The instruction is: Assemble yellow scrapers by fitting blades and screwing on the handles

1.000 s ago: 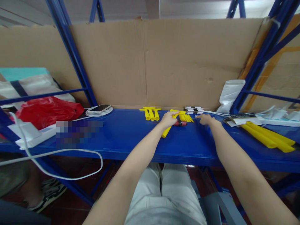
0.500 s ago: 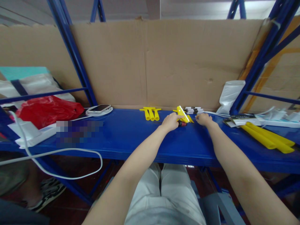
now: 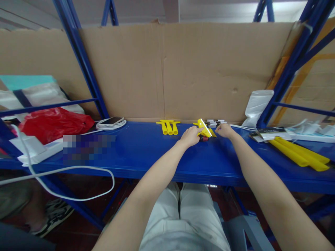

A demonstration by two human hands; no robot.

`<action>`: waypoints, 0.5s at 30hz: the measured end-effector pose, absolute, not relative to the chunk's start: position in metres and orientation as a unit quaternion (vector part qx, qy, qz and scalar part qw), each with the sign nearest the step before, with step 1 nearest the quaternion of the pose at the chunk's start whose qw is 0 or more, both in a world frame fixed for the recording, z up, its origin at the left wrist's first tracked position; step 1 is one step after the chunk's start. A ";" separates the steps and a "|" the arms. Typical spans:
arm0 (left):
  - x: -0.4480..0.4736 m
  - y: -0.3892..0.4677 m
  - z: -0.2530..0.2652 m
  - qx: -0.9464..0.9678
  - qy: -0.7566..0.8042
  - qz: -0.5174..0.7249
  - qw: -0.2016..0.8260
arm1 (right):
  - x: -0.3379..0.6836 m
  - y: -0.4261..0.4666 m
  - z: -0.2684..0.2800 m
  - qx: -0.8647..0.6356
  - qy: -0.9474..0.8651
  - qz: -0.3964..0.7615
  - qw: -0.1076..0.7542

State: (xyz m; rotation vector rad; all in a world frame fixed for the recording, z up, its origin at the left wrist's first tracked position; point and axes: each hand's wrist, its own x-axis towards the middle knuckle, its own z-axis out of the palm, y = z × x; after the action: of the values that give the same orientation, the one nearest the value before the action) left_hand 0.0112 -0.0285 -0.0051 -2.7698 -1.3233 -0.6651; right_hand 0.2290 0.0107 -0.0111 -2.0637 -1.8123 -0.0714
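My left hand [image 3: 191, 137] is closed around a yellow scraper head [image 3: 203, 126] with a shiny metal strip, held tilted just above the blue shelf. One finger lies along its side. Beside the metal strip, my right hand [image 3: 225, 131] has its fingertips pinched together; whatever they hold is too small to make out. A dark red and black tool [image 3: 203, 138], partly hidden, lies under the scraper head. Another yellow piece [image 3: 212, 133] shows between the hands. To the left, several yellow T-shaped tube pieces [image 3: 170, 127] lie side by side.
Black-and-white packs [image 3: 215, 123] lie behind my hands against the cardboard wall [image 3: 209, 69]. Long yellow tubes [image 3: 298, 153] and a white power strip [image 3: 314, 136] are at the right. A phone [image 3: 112, 121], a coiled cable and a red bag [image 3: 54, 122] sit left. Blue posts frame both sides.
My right hand has moved slightly left, closer to the scraper head, with its fingertips now near the metal strip. My left hand and the scraper head have stayed almost in place.
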 end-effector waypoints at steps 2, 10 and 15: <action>0.011 -0.028 -0.005 -0.879 -0.425 -0.214 0.001 | 0.217 0.004 -0.003 -0.723 -0.655 -0.012 0.217; 0.009 -0.023 -0.005 -0.864 -0.449 -0.226 0.008 | 0.184 -0.012 0.007 -0.571 -0.696 0.157 0.405; 0.008 -0.024 -0.004 -0.861 -0.449 -0.238 0.008 | 0.176 -0.013 0.007 -0.562 -0.689 0.162 0.428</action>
State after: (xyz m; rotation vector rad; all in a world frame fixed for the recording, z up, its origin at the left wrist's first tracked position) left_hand 0.0080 -0.0243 -0.0039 -2.6908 -1.4042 -0.7443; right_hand 0.1758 -0.0128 0.0071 -1.4029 -1.7219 0.4047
